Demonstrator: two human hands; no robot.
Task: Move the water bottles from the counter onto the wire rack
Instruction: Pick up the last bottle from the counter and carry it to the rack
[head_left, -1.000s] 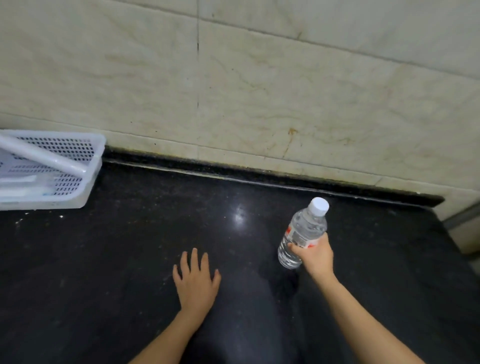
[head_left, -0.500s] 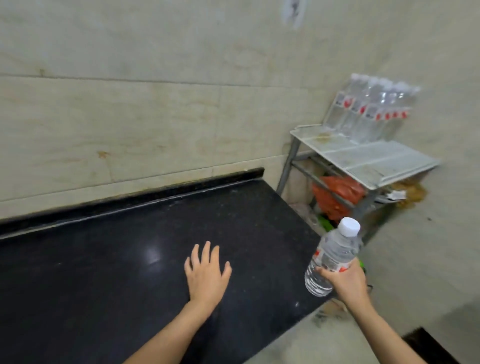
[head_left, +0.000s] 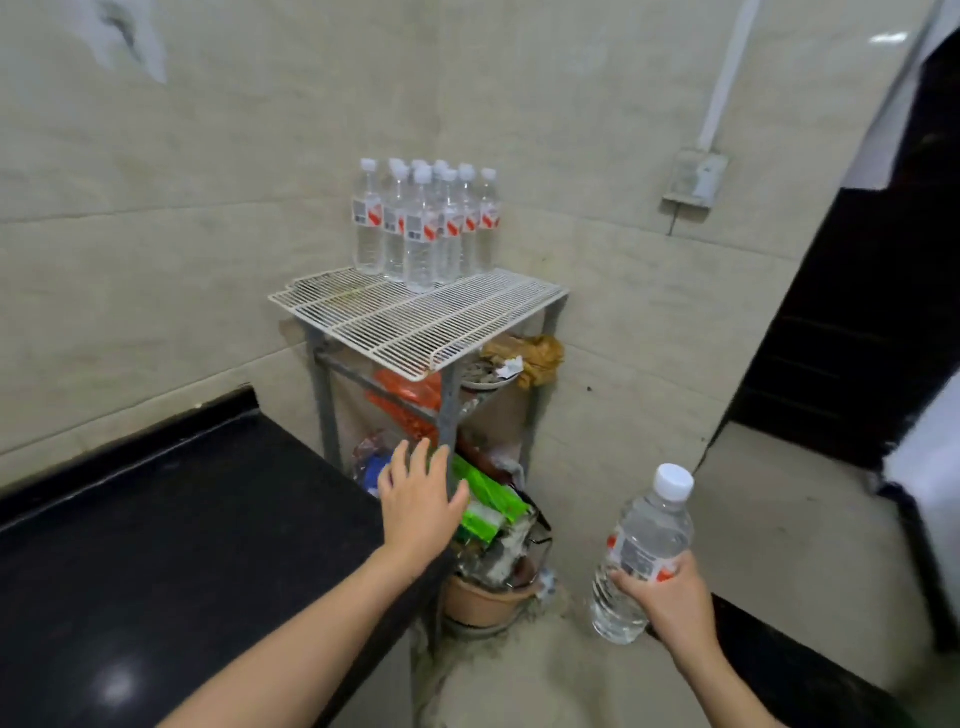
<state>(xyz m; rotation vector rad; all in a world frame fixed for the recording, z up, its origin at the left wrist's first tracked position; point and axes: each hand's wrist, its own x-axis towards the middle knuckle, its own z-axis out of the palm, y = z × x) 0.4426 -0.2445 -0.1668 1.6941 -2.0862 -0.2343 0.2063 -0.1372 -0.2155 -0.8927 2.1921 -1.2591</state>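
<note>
My right hand (head_left: 670, 603) grips a clear water bottle (head_left: 644, 545) with a white cap and a red-and-white label, held tilted at the lower right, off the counter and above the floor. My left hand (head_left: 421, 499) is spread flat with fingers apart at the right end of the black counter (head_left: 171, 530), holding nothing. The white wire rack (head_left: 415, 322) stands in the corner beyond the counter's end. Several matching water bottles (head_left: 423, 223) are clustered upright at the back of its top shelf; the front part of the shelf is bare wire.
Below the top shelf, the rack's lower levels hold orange bags (head_left: 410, 400), a dish and green packets (head_left: 488, 501). A clay pot (head_left: 483, 597) full of clutter sits on the floor at its foot. A dark doorway (head_left: 852, 312) opens at the right.
My view has swung right from the counter to the corner rack. The right hand carried the bottle off the counter's end, and the left hand slid to the counter's right edge.
</note>
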